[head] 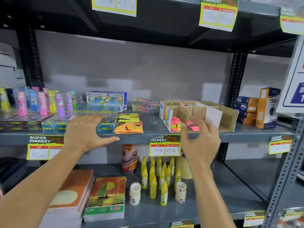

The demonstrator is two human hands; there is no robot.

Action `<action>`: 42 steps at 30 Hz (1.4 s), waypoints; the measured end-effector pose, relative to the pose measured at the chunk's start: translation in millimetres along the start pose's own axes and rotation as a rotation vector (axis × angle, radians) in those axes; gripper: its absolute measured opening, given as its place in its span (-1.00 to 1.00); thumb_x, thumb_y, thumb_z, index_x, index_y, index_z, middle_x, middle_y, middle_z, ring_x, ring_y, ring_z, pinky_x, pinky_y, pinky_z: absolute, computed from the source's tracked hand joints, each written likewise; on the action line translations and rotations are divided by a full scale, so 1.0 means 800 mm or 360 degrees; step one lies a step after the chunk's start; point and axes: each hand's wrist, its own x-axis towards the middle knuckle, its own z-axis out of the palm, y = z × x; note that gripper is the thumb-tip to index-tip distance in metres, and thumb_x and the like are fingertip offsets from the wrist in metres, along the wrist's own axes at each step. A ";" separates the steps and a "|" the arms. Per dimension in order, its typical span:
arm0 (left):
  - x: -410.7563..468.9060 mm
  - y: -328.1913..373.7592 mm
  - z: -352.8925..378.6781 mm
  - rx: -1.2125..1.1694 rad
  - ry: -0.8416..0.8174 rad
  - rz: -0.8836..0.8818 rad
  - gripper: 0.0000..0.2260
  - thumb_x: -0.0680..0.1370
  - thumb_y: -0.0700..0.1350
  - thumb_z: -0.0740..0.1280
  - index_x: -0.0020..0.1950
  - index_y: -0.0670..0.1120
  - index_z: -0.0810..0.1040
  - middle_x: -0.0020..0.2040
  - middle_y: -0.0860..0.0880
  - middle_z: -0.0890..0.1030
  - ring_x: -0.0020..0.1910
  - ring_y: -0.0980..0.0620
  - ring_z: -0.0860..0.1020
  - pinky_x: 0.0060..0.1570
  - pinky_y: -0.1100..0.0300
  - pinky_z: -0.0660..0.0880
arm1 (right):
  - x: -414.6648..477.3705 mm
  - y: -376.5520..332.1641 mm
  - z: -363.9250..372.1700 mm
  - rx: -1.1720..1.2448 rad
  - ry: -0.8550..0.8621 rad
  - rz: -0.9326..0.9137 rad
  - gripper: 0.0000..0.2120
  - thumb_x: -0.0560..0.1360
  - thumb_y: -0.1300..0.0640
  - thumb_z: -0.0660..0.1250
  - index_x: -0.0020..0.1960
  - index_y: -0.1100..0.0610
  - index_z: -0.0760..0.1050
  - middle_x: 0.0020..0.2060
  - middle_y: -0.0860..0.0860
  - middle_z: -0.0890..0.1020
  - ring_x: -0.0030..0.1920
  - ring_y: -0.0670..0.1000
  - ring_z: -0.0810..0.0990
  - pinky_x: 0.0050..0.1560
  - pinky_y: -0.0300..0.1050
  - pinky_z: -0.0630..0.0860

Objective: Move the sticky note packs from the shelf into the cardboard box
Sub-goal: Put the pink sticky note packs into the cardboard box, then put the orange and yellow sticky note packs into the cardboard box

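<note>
Two sticky note packs lie on the middle shelf: an orange pack (128,128) at the front and a yellow-green pack (129,117) behind it. To their right stands the cardboard box (228,115) with dividers, holding pink and yellow sticky note packs (176,125) in its front compartments. My left hand (83,130) rests flat on the shelf edge just left of the orange pack, holding nothing. My right hand (199,140) hovers in front of the box with fingers spread and empty, partly hiding a pink pack.
Pen boxes (54,125) lie under my left hand's fingers, with colourful lighters (42,102) and crayon boxes (106,100) behind. Blue and orange cartons (256,109) stand to the right. Below are notebooks (105,198), glue bottles (158,175) and tape rolls (134,193).
</note>
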 end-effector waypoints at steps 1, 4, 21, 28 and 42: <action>0.000 0.000 0.000 -0.0003 0.0000 0.0004 -0.09 0.27 0.61 0.03 0.14 -0.10 0.63 0.02 -0.10 0.68 -0.01 -0.15 0.64 -0.06 -0.03 0.53 | -0.008 -0.016 0.001 0.0052 -0.0007 -0.0053 -0.67 0.42 -0.13 0.38 0.05 0.09 0.58 0.04 0.05 0.61 0.08 0.08 0.52 0.06 0.01 0.37; 0.000 0.001 -0.001 -0.0021 -0.0008 0.0004 -0.09 0.27 0.61 0.02 0.15 -0.10 0.63 0.03 -0.10 0.68 0.00 -0.14 0.64 -0.05 -0.03 0.53 | -0.037 -0.064 0.009 0.0136 -0.0106 -0.0172 -0.55 0.41 -0.26 0.30 0.09 0.06 0.55 0.04 -0.02 0.60 0.06 0.02 0.52 0.15 -0.02 0.34; -0.002 -0.001 0.003 -0.0099 0.0080 -0.0015 -0.21 0.21 0.48 0.21 0.10 -0.13 0.65 -0.01 -0.08 0.69 -0.03 -0.11 0.65 -0.04 -0.02 0.52 | -0.101 -0.145 0.085 -0.0172 -0.0531 -0.0224 -0.41 0.30 -0.35 0.30 0.12 0.08 0.47 0.10 0.12 0.57 0.10 0.17 0.54 0.38 0.20 0.24; -0.002 0.000 0.001 -0.0107 0.0086 0.0002 -0.18 0.27 0.51 0.11 0.11 -0.12 0.65 0.00 -0.09 0.69 -0.02 -0.12 0.65 -0.04 -0.03 0.52 | -0.084 -0.149 0.087 -0.0126 -0.0574 -0.0189 -0.46 0.24 -0.26 0.33 0.07 0.08 0.46 -0.05 0.07 0.53 -0.06 0.14 0.50 0.08 0.01 0.37; -0.002 0.002 0.000 -0.0170 0.0092 0.0014 -0.04 0.30 0.61 -0.10 0.12 -0.12 0.64 0.04 -0.08 0.68 0.02 -0.10 0.64 0.03 -0.02 0.50 | -0.078 -0.149 0.087 -0.0172 -0.0561 -0.0156 -0.56 0.23 -0.23 0.34 -0.06 0.07 0.55 -0.14 0.06 0.54 -0.14 0.15 0.48 -0.06 0.00 0.33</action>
